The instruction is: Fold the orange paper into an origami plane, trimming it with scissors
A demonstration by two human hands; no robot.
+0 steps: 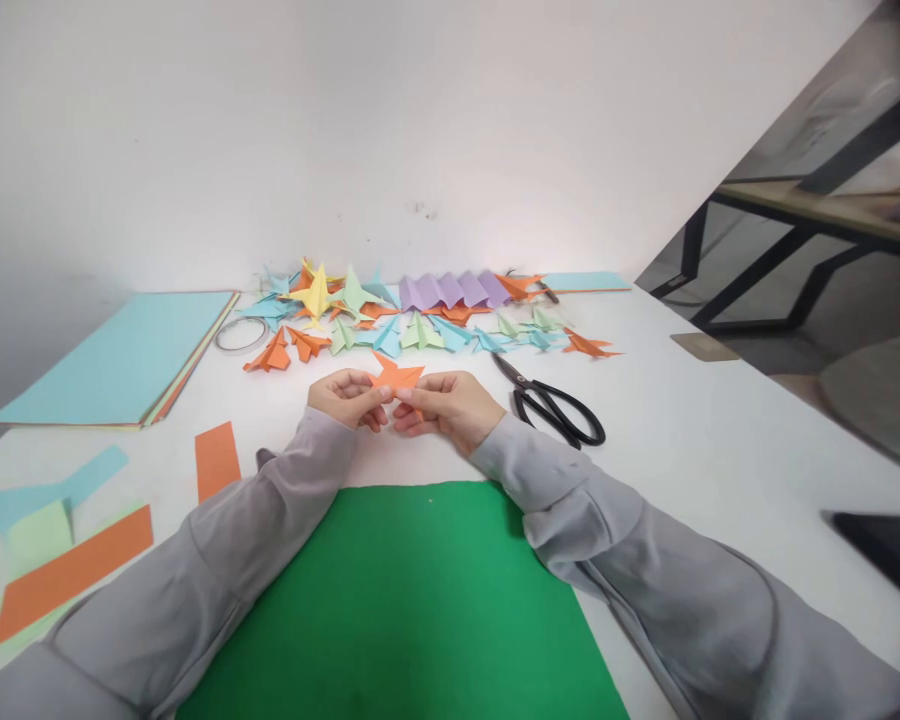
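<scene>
An orange folded paper plane [396,375] is held between my two hands, over the table just beyond the green sheet [412,600]. My left hand [349,397] pinches its left side between thumb and fingers. On the other side, my right hand [450,408] grips it the same way, and the thumbs nearly meet at its near edge. Part of the paper is hidden behind the fingers. Black-handled scissors [547,402] lie beside my right wrist. Behind my hands stand rows of folded paper planes, among them a pale green one [421,332] and an orange one [270,352].
A stack of coloured paper [120,350] lies at the left, with a roll of tape [241,335] beside it. Orange strips [75,570] and blue scraps [45,500] are at the near left. Purple pleated paper [454,290] stands near the wall. A dark flat object [885,550] sits at the right edge.
</scene>
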